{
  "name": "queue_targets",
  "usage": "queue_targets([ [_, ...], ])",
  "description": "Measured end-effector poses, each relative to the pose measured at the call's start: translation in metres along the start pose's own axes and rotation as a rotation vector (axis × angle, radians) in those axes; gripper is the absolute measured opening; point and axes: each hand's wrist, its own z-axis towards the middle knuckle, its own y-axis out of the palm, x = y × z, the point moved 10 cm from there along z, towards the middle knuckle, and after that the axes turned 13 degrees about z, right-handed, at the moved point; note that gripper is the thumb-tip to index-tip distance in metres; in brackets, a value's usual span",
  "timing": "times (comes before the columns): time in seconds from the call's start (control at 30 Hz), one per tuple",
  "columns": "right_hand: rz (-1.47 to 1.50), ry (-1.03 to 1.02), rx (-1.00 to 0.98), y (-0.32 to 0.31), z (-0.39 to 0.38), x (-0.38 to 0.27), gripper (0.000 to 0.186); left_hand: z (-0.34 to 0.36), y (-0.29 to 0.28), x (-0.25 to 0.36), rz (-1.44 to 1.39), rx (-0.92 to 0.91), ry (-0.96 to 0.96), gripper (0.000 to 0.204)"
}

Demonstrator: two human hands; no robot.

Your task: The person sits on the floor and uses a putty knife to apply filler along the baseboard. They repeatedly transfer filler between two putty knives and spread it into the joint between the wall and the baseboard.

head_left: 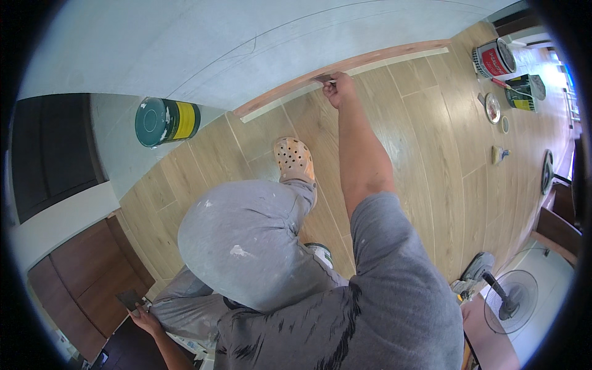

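Observation:
At the top centre, my right hand (338, 91) is closed on a thin flat scraper (322, 79), its blade against the reddish strip (394, 53) along the foot of the pale wall. A lighter band runs just below the strip. My left hand (145, 318) is at the lower left, beside my bent leg, gripping a dark flat square piece (129, 300), perhaps a blade or pad; I cannot tell which. My foot in a beige clog (293, 160) stands on the wood-look floor below the wall.
A green can (154, 122) sits at the wall's left end. At the right are a red-labelled bucket (495, 60), a green bucket (520, 92), a round lid (492, 108), a tape roll (505, 124) and a brush (498, 155). A standing fan (510, 302) is lower right.

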Motion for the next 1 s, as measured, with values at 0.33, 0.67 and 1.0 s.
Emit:
queue_targets([
  [0.33, 0.535, 0.028, -0.025, -0.05, -0.024, -0.017, 0.017, -0.003, -0.009, 0.005, -0.169, 0.09, -0.1, 0.051],
  [0.67, -0.228, -0.154, 0.016, -0.087, -0.242, -0.001, 0.023, 0.001, 0.036, 0.193, -1.306, -0.22, -0.227, 0.03],
  [1.0, -0.392, -0.929, -1.009, 0.222, -0.569, -0.066, 0.063, -0.15, -0.027, 0.51, -1.785, -0.981, 0.181, 0.022],
])
